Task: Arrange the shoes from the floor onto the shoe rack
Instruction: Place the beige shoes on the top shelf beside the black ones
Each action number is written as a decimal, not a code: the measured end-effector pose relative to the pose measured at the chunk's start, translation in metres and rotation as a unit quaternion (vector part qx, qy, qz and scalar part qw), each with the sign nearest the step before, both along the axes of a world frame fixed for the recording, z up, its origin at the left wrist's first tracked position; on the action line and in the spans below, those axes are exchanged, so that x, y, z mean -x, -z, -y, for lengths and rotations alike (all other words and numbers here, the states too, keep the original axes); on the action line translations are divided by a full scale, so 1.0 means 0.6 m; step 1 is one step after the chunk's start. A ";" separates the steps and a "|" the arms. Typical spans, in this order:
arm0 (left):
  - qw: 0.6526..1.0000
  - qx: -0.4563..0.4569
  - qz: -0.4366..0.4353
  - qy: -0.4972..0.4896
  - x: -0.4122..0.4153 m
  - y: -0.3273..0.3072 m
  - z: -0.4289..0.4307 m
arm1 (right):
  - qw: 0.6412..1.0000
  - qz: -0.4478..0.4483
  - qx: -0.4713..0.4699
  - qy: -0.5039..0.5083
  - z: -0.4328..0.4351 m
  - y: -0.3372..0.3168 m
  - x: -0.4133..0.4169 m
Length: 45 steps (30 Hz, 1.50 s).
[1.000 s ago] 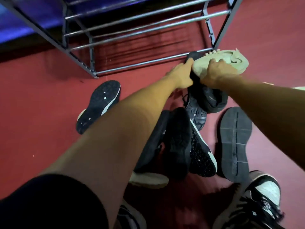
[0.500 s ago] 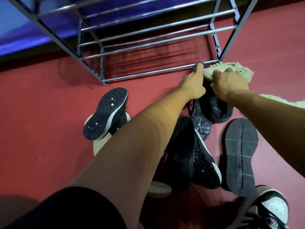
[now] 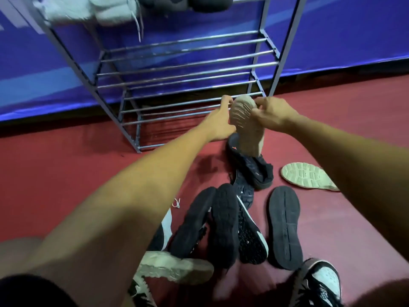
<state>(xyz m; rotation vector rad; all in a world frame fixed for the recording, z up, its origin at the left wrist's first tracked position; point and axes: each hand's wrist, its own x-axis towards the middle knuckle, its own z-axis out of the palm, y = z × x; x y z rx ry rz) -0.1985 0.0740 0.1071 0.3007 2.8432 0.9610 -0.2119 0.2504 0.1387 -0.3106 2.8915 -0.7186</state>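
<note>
A beige shoe (image 3: 245, 125) is lifted off the floor, sole facing me, in front of the lower bars of the grey metal shoe rack (image 3: 181, 72). My left hand (image 3: 219, 120) grips its left edge and my right hand (image 3: 269, 114) pinches its toe from the right. Just beneath it a black sneaker (image 3: 252, 167) lies on the red floor. The matching beige shoe (image 3: 307, 176) lies sole up to the right. White and dark shoes (image 3: 93, 9) sit on the rack's top tier.
Several black shoes (image 3: 223, 222) lie sole up in a heap on the floor between my arms. A black-and-white sneaker (image 3: 318, 284) is at the bottom right, a pale chunky one (image 3: 174, 267) at the bottom middle. A blue wall panel (image 3: 354, 36) stands behind the rack.
The beige shoe has been raised from the pile and turned sole toward me, both hands still on it. My view has tilted up, showing more of the rack and its top tier.
</note>
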 end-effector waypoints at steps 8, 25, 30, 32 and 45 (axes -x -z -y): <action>1.000 0.007 -0.020 -0.019 -0.041 -0.115 0.060 | 0.970 0.088 0.225 -0.007 0.031 -0.113 -0.055; 0.978 -0.137 -0.124 -0.095 -0.133 -0.223 0.091 | 0.900 0.211 0.382 0.005 0.019 -0.217 -0.135; 0.965 -0.184 -0.156 -0.106 -0.136 -0.232 0.067 | 0.868 0.173 0.454 0.101 0.029 -0.221 -0.136; 0.956 -0.223 -0.167 -0.089 -0.137 -0.239 0.053 | 0.839 0.162 0.498 0.147 0.033 -0.220 -0.134; 0.897 -0.426 -0.064 -0.100 -0.122 -0.254 -0.009 | 0.724 -0.012 0.629 0.285 0.022 -0.251 -0.095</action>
